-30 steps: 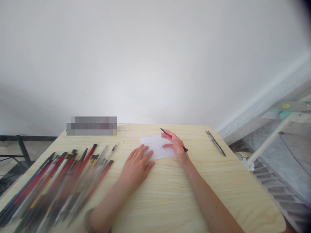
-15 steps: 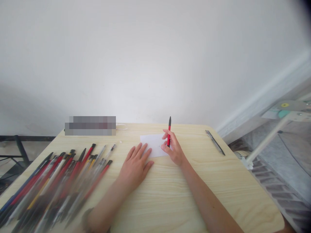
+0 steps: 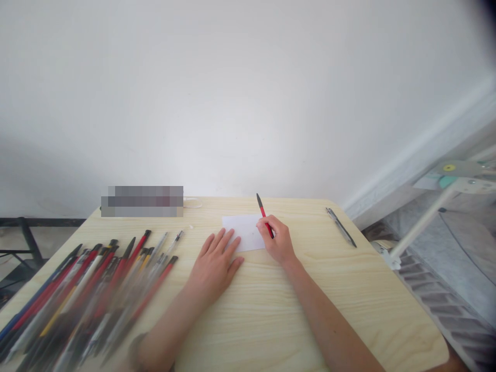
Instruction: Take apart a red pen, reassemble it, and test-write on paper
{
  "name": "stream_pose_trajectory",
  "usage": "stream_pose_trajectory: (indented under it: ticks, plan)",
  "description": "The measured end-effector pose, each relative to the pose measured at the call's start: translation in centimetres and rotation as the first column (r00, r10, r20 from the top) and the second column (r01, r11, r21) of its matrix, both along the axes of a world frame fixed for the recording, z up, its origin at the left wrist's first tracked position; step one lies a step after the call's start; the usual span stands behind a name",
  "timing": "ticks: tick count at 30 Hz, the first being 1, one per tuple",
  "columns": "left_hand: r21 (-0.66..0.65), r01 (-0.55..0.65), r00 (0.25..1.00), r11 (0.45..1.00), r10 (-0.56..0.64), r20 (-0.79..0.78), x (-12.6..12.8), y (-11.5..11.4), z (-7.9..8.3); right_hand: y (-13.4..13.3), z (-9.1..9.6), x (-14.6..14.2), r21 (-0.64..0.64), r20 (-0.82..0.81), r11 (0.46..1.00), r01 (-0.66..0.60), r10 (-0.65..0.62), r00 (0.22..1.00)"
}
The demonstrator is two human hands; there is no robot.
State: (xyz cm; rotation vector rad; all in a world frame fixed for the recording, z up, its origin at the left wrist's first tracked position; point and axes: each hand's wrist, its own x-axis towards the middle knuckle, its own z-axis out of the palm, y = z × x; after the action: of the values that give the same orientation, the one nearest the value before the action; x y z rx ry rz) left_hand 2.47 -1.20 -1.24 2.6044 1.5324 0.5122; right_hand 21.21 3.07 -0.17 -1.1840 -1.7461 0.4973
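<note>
My right hand (image 3: pixel 277 242) is closed around a red pen with black ends (image 3: pixel 264 215); its far end tilts up and to the left over the right edge of a small white paper (image 3: pixel 243 231). My left hand (image 3: pixel 215 263) lies flat on the wooden table (image 3: pixel 271 310) with fingers spread, fingertips touching the paper's near left edge. The pen's lower tip is hidden inside my fingers.
A wide row of several pens and pencils (image 3: pixel 89 289), red, black, blue and clear, covers the table's left part. A single dark pen (image 3: pixel 341 227) lies near the far right edge. A white metal frame (image 3: pixel 422 222) stands beyond the table's right side.
My right hand turned the red pen from lying across the fingers to upright, then to a writing grip leaning left, and drew back slightly. My left hand stayed flat on the paper.
</note>
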Motion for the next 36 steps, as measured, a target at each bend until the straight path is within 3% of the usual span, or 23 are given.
stream_pose_trajectory:
  ticks: [5,10,15,18,23,28,32,36]
  plan:
    - [0.026,-0.021,1.0,0.999,0.021,-0.021,0.0,0.1,-0.4,0.5,0.1,1.2,0.007,0.156,0.999,-0.039,0.037,0.987]
    - [0.028,-0.022,0.998,0.999,0.024,-0.056,0.0,0.2,-0.4,1.3,-0.3,4.6,0.036,0.302,0.987,0.155,-0.158,0.94]
    - [0.014,-0.02,0.997,1.0,0.021,-0.074,0.0,0.2,-0.3,0.7,-0.5,8.6,-0.006,0.37,0.972,0.236,-0.217,0.903]
    - [0.017,-0.02,0.997,1.0,0.021,-0.078,0.0,0.2,-0.3,-0.2,-0.3,10.0,-0.007,0.342,0.975,0.222,-0.206,0.917]
    - [0.038,-0.016,0.996,0.999,0.019,-0.082,-0.1,0.2,-0.3,-1.2,0.5,9.3,-0.043,0.306,0.998,0.037,-0.022,0.952]
    - [0.066,-0.001,0.997,0.998,0.006,-0.076,-0.2,0.3,-0.5,-1.2,0.6,7.7,-0.071,0.349,0.997,-0.005,0.029,0.937]
    - [0.079,0.003,0.997,0.997,0.003,-0.072,-0.1,0.4,-0.6,-1.1,0.6,7.8,-0.051,0.46,0.997,0.051,-0.021,0.888]
    - [0.075,-0.001,0.999,0.997,0.005,-0.051,-0.1,0.4,-0.7,-1.2,1.5,8.5,0.081,0.571,0.993,0.083,-0.115,0.813]
